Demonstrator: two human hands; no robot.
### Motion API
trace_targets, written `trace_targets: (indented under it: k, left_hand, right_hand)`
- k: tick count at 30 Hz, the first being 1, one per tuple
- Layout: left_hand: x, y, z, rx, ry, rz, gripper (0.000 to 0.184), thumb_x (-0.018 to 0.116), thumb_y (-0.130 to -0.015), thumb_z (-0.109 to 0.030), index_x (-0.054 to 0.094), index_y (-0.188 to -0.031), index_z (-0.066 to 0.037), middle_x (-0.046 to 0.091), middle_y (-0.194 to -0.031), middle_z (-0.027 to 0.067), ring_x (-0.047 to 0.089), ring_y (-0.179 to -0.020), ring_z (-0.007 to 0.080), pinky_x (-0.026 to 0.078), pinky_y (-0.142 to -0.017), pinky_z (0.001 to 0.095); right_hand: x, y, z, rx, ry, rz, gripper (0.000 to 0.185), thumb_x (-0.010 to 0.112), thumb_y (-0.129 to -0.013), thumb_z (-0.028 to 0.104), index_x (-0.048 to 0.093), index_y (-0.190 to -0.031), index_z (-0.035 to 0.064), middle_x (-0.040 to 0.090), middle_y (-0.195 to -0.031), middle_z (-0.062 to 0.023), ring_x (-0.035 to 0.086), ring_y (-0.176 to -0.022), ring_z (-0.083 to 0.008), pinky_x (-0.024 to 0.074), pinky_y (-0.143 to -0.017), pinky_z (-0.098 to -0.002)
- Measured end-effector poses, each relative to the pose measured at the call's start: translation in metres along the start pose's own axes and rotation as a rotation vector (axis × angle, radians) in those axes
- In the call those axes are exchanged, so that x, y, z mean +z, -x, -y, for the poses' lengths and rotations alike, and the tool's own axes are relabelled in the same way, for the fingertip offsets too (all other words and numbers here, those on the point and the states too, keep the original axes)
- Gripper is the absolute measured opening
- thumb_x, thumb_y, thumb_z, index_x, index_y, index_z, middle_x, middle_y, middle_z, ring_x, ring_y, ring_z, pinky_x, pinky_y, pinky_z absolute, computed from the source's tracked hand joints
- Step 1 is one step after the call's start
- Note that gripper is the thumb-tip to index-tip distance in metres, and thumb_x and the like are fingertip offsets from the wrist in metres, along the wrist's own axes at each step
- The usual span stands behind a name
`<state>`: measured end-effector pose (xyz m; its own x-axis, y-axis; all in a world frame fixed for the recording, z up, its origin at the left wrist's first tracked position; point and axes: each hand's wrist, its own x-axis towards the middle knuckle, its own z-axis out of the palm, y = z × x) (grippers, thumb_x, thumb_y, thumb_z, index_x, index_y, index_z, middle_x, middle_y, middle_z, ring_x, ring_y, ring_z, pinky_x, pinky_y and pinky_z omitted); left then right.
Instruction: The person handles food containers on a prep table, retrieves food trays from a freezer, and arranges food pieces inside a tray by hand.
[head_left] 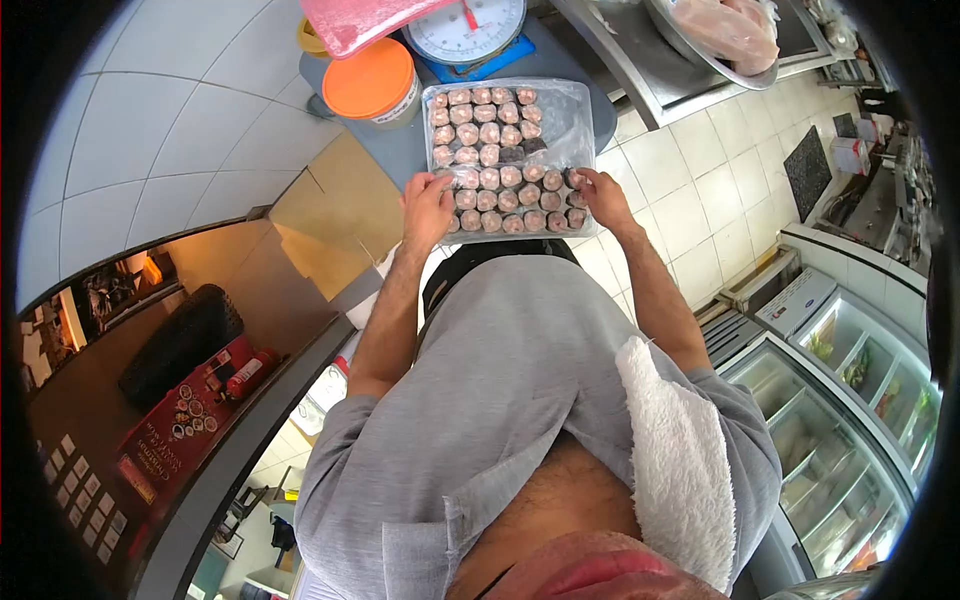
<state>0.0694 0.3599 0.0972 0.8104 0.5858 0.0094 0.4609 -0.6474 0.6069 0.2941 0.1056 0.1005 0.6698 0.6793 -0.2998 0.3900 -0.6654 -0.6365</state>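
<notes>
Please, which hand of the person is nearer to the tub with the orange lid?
The left hand. It is at the left edge of the tray, on the tub's side; the right hand is at the opposite edge, farther away.

There are two hands [427, 210], one tray [568, 122], seven rows of rolls [510, 178] and one scale [462, 32].

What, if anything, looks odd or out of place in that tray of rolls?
Two dark pieces near the middle of the tray look odd: the other rolls show pale pink tops, while these show mostly dark surface, perhaps tipped over.
</notes>
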Motion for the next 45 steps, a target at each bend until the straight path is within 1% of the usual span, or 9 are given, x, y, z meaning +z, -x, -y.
trace_targets:
  k: [3, 6, 13, 18, 31, 33, 37, 39, 45]
  left_hand:
    - [0.0, 0.013, 0.008, -0.066, 0.055, 0.053, 0.026, 0.063, -0.079, -0.015, 0.066, -0.105, -0.015, 0.052, -0.108, 0.0062, 0.046, -0.108, 0.0245, 0.033, -0.091, 0.0429]
    - [-0.005, 0.022, 0.01, -0.101, 0.022, -0.005, 0.024, 0.065, -0.077, -0.01, 0.067, -0.101, -0.013, 0.055, -0.103, 0.0088, 0.052, -0.099, 0.0273, 0.043, -0.083, 0.0391]
    - [-0.015, 0.026, -0.002, -0.045, -0.096, -0.016, 0.024, 0.065, -0.077, -0.01, 0.067, -0.1, -0.015, 0.053, -0.104, 0.0061, 0.049, -0.103, 0.0255, 0.037, -0.088, 0.0408]
    - [-0.015, 0.036, -0.01, 0.003, -0.27, 0.123, 0.022, 0.064, -0.078, -0.015, 0.068, -0.1, -0.016, 0.052, -0.104, 0.0048, 0.047, -0.105, 0.0246, 0.034, -0.089, 0.0423]
    - [0.008, 0.037, -0.049, 0.277, -0.203, 0.209, 0.018, 0.064, -0.076, -0.017, 0.069, -0.094, -0.016, 0.051, -0.096, 0.002, 0.047, -0.097, 0.0215, 0.033, -0.085, 0.0429]
    - [0.014, 0.035, -0.049, 0.249, -0.231, 0.318, 0.021, 0.064, -0.077, -0.016, 0.067, -0.097, -0.016, 0.05, -0.095, 0.0023, 0.047, -0.097, 0.0217, 0.033, -0.085, 0.0432]
    - [0.023, 0.03, -0.064, 0.32, -0.148, 0.273, 0.023, 0.062, -0.078, -0.016, 0.066, -0.1, -0.015, 0.051, -0.095, 0.0034, 0.047, -0.098, 0.0218, 0.032, -0.086, 0.0435]
    - [0.025, 0.03, -0.071, 0.326, -0.202, 0.393, 0.023, 0.062, -0.079, -0.016, 0.065, -0.102, -0.015, 0.051, -0.096, 0.0044, 0.047, -0.1, 0.0221, 0.032, -0.086, 0.0439]
    - [0.035, 0.023, -0.086, 0.438, -0.136, 0.478, 0.025, 0.061, -0.083, -0.02, 0.064, -0.107, -0.016, 0.052, -0.096, 0.0063, 0.048, -0.099, 0.0236, 0.031, -0.085, 0.0435]
  right_hand:
    - [-0.002, 0.007, 0.0, 0.025, -0.014, -0.002, 0.031, 0.049, -0.088, 0.01, 0.057, -0.118, 0.01, 0.058, -0.1, -0.0191, 0.059, -0.092, -0.0351, 0.0487, -0.08, -0.0423]
    - [-0.004, 0.01, 0.002, 0.009, -0.022, -0.034, 0.032, 0.05, -0.087, 0.009, 0.056, -0.118, 0.0098, 0.056, -0.103, -0.0166, 0.059, -0.093, -0.0345, 0.0487, -0.08, -0.0419]
    - [0.004, -0.001, 0.006, -0.179, 0.028, -0.206, 0.037, 0.051, -0.085, 0.007, 0.055, -0.122, 0.0101, 0.053, -0.114, -0.0138, 0.058, -0.098, -0.0337, 0.0485, -0.083, -0.0408]
    - [0.002, 0.001, 0.005, -0.083, -0.076, -0.122, 0.038, 0.052, -0.084, 0.006, 0.055, -0.122, 0.0099, 0.052, -0.117, -0.0154, 0.057, -0.102, -0.0335, 0.0481, -0.086, -0.0398]
    - [-0.005, 0.02, 0.008, -0.023, -0.161, -0.136, 0.034, 0.055, -0.084, 0.005, 0.057, -0.118, 0.0083, 0.052, -0.114, -0.0174, 0.055, -0.102, -0.0337, 0.0473, -0.086, -0.0385]
    - [-0.005, 0.02, 0.006, -0.032, -0.18, -0.168, 0.034, 0.055, -0.084, 0.005, 0.057, -0.117, 0.0078, 0.053, -0.112, -0.0175, 0.056, -0.101, -0.0336, 0.0473, -0.085, -0.0383]
    - [-0.005, 0.02, 0.004, -0.048, -0.196, -0.191, 0.033, 0.054, -0.084, 0.004, 0.058, -0.117, 0.0072, 0.054, -0.11, -0.0176, 0.056, -0.099, -0.0334, 0.0474, -0.084, -0.0378]
    - [-0.005, 0.02, 0.004, -0.033, -0.203, -0.182, 0.033, 0.054, -0.084, 0.004, 0.058, -0.116, 0.0067, 0.054, -0.109, -0.0176, 0.057, -0.096, -0.0323, 0.0478, -0.082, -0.0368]
    - [-0.008, 0.021, 0.007, -0.036, -0.201, -0.181, 0.032, 0.053, -0.085, 0.004, 0.058, -0.116, 0.0062, 0.054, -0.107, -0.0166, 0.058, -0.092, -0.0299, 0.048, -0.08, -0.0355]
